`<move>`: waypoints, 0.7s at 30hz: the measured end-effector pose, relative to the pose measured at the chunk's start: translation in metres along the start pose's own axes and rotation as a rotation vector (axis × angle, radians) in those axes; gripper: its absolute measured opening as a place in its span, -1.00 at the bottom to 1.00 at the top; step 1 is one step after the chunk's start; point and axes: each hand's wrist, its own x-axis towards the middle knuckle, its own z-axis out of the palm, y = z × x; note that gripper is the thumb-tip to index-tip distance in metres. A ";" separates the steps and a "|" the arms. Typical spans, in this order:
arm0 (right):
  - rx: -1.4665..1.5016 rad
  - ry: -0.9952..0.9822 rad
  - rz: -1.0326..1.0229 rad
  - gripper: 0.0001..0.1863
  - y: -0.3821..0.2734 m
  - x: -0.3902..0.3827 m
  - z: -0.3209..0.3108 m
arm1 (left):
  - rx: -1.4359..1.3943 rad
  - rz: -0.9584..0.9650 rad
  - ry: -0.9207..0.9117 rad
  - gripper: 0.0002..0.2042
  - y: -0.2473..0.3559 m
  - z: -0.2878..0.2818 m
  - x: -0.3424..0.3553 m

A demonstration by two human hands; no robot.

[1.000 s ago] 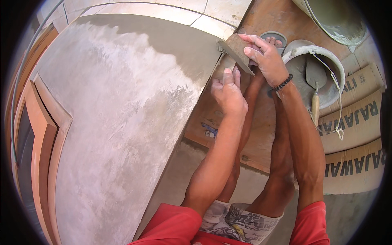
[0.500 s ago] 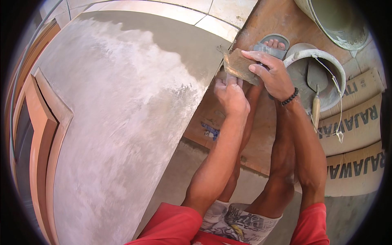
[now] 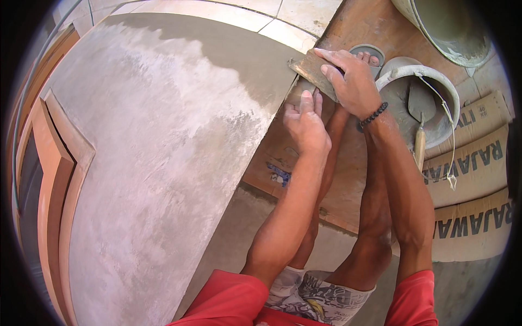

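Observation:
My right hand (image 3: 356,81) grips a worn wooden board (image 3: 315,69) caked with mortar, fingers on its top edge. The board's left end rests at the edge of the grey plastered surface (image 3: 168,130), by a dark wet patch. Just below it, my left hand (image 3: 309,125) is closed, thumb and fingers pinched together. Close to those fingertips shows a flat grey-brown piece (image 3: 299,89), partly under the board. Whether the left fingers hold it is hidden.
A bucket (image 3: 454,89) of grey mortar with a wood-handled trowel (image 3: 421,133) in it stands to the right. Behind it is a larger pail (image 3: 424,27). Paper sacks (image 3: 473,174) lie at the right. A wooden frame (image 3: 54,168) borders the plaster at the left.
The right hand and board have moved slightly left and up, onto the plaster's edge. The board has turned, and the left hand now shows apart from its lower side.

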 end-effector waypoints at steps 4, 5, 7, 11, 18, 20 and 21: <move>-0.036 -0.190 0.040 -0.64 -0.020 -0.012 -0.019 | 0.001 0.027 -0.008 -0.72 0.000 -0.004 -0.001; -0.012 -0.239 0.012 -0.64 -0.023 -0.017 -0.023 | -0.001 0.039 -0.018 -0.72 0.002 -0.009 -0.002; 0.029 -0.194 -0.017 -0.64 -0.021 -0.022 -0.030 | -0.008 0.040 -0.026 -0.72 0.002 -0.009 -0.002; 0.126 0.025 0.035 -0.65 -0.002 -0.009 -0.034 | 0.026 0.010 -0.001 -0.72 0.000 -0.007 -0.004; -0.185 -0.058 -0.046 -0.63 -0.004 0.059 -0.020 | 0.029 0.022 -0.013 -0.72 -0.001 -0.007 0.003; -0.188 -0.113 0.032 -0.63 -0.009 0.065 -0.011 | 0.024 0.020 -0.021 -0.72 -0.002 -0.007 0.003; -0.188 -0.141 0.069 -0.63 -0.011 0.066 -0.008 | 0.021 0.022 -0.024 -0.71 -0.002 -0.007 0.003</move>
